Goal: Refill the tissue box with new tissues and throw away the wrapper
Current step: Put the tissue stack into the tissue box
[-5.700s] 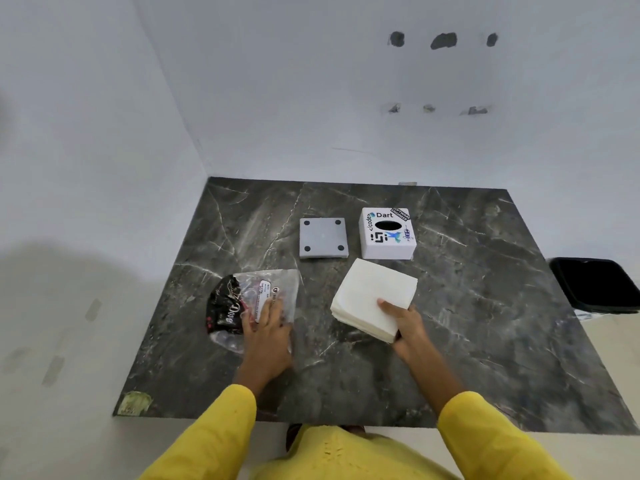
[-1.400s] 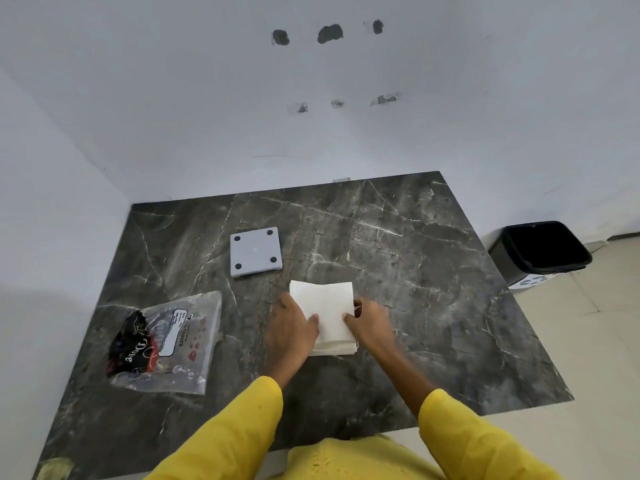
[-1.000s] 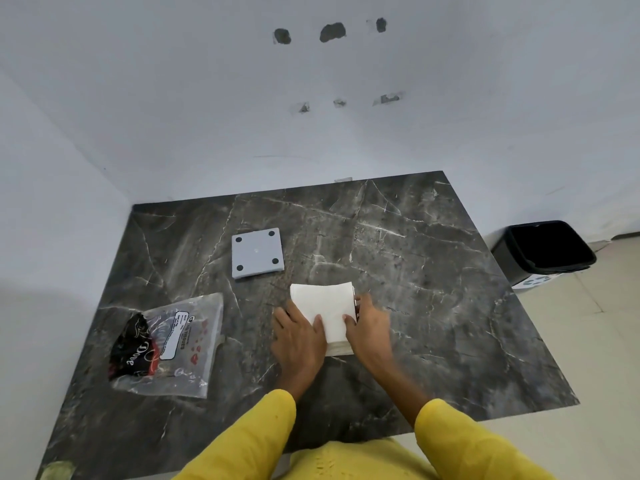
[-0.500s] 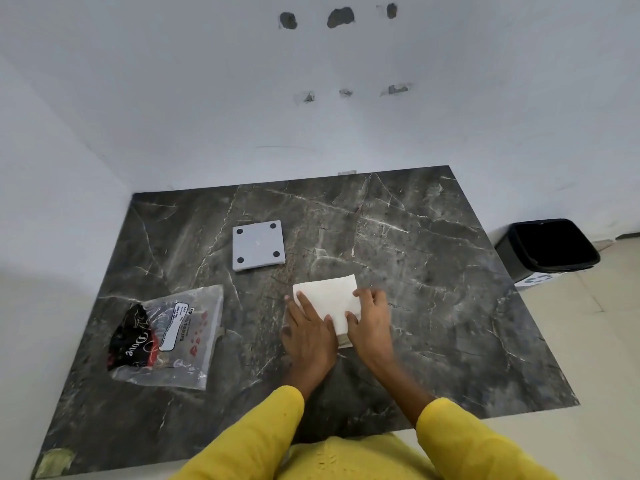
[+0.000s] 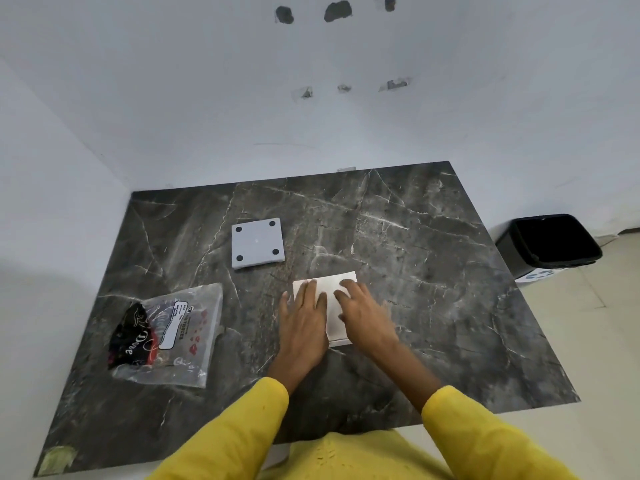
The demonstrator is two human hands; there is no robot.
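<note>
Hands, left + right, fingers spread flat on tissue stack, gripping nothing; I reckon uneven push could fan sheets across table.

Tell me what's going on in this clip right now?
A person in yellow sleeves presses both hands flat on a white tissue stack on the dark table: left hand, right hand. The wrapper lies to the left, not yet thrown away. A grey square plate lies behind. The black bin stands on the floor to the right. No tissue box is visible.
</note>
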